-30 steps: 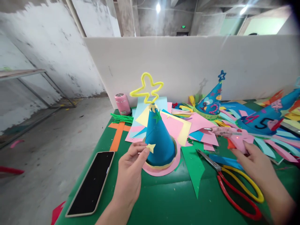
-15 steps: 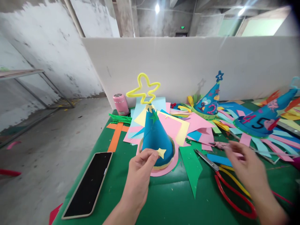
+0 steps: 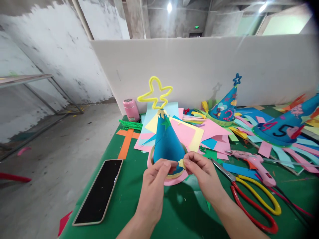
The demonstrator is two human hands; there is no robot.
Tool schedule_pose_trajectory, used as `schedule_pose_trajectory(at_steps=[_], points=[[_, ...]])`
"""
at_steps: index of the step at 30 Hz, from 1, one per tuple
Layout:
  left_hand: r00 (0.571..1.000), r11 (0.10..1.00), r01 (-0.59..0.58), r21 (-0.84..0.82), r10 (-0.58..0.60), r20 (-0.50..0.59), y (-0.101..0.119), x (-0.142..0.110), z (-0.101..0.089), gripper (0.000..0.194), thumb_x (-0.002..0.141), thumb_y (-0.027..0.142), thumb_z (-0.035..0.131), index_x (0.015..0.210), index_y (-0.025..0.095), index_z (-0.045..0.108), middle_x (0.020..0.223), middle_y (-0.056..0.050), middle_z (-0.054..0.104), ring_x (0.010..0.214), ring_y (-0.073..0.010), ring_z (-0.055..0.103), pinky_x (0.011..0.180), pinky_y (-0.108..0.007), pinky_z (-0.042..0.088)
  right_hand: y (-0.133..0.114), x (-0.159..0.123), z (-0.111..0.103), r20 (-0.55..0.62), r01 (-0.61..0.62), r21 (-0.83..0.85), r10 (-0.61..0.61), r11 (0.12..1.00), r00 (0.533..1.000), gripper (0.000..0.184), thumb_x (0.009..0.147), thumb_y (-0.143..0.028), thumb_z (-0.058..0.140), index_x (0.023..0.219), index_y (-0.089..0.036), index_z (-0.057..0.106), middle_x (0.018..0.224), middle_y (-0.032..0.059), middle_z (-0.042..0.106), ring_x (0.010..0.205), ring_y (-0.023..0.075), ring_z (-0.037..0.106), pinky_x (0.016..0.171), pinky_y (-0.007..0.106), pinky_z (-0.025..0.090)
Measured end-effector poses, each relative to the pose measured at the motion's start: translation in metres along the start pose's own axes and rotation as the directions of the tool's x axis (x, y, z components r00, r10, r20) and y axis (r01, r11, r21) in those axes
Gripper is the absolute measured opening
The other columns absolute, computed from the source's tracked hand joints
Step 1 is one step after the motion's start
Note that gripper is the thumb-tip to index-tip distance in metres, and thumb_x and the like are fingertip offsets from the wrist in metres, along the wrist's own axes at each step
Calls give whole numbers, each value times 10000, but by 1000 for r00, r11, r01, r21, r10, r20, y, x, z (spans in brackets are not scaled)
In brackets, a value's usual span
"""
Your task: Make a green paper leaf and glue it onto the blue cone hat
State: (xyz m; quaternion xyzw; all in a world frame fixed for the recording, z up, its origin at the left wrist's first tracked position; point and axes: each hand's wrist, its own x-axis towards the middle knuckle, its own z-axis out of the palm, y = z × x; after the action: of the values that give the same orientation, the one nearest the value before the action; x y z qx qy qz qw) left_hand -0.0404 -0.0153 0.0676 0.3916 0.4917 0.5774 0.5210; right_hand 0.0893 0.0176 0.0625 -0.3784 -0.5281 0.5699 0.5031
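A blue paper cone hat stands on the table, with a green star near its top, a bent yellow pipe cleaner on its tip and a pink brim. In front of its lower part is a small pale yellow paper star. My right hand pinches the star's right side between thumb and fingers. Close by the star's left edge, my left hand is closed, its fingertips pressed together; whether they still grip the star is unclear. A pink glue gun lies to the right, out of my hands.
Scissors with red and yellow handles lie right of my right hand. A phone rests on the left. Behind are coloured paper sheets, a pink can, and two decorated hats. A white partition stands behind the table.
My right hand has let go of the glue gun, set it on the table and moved left to the yellow star. My left hand has brought the star rightwards across the hat's front.
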Motion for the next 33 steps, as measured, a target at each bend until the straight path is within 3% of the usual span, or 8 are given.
schedule_pose_trajectory(at_steps=[3,12,16,20,25,33], points=[[999,999,-15,41,17,-33,3,2,-3,211,801,306,552,698,168,672,740,-31,611,751,-161,517,695,-240,395,-4,0,-3,30,-20,-29,20,999,999,177,780,-255,525,631,-162,501,584,-35,414,549,89,367,511,212,317],[997,977,-44,207,32,64,10,4,4,118,706,234,590,609,173,561,633,6,525,648,-135,453,600,-225,357,-7,1,-2,118,-4,-203,28,979,993,143,777,-242,534,658,-165,516,589,-30,451,548,92,397,474,202,325],[998,993,20,117,-27,56,9,2,6,121,696,224,603,600,166,557,604,18,501,615,-115,431,568,-206,351,-4,3,-1,86,4,-148,9,989,996,163,796,-313,555,793,-160,612,674,-1,558,606,110,490,547,220,403],[1000,1000,6,12,-5,-21,9,1,7,68,684,195,624,632,161,594,627,18,524,626,-105,445,585,-190,365,-1,1,-2,25,2,-85,0,996,1000,250,844,-367,497,922,-176,638,753,22,598,654,121,526,603,234,437],[995,999,-50,12,51,-85,9,4,6,67,661,208,655,624,165,618,627,10,549,632,-120,475,580,-202,375,1,0,1,63,15,-66,-11,998,998,180,820,-352,533,837,-186,600,757,15,599,690,134,554,609,227,447],[989,985,-125,119,133,-62,9,8,0,77,701,216,627,642,174,600,636,15,540,641,-122,467,593,-207,372,3,9,7,29,126,-206,-123,970,992,154,816,-316,531,754,-179,561,659,-14,515,590,113,455,538,217,378]])
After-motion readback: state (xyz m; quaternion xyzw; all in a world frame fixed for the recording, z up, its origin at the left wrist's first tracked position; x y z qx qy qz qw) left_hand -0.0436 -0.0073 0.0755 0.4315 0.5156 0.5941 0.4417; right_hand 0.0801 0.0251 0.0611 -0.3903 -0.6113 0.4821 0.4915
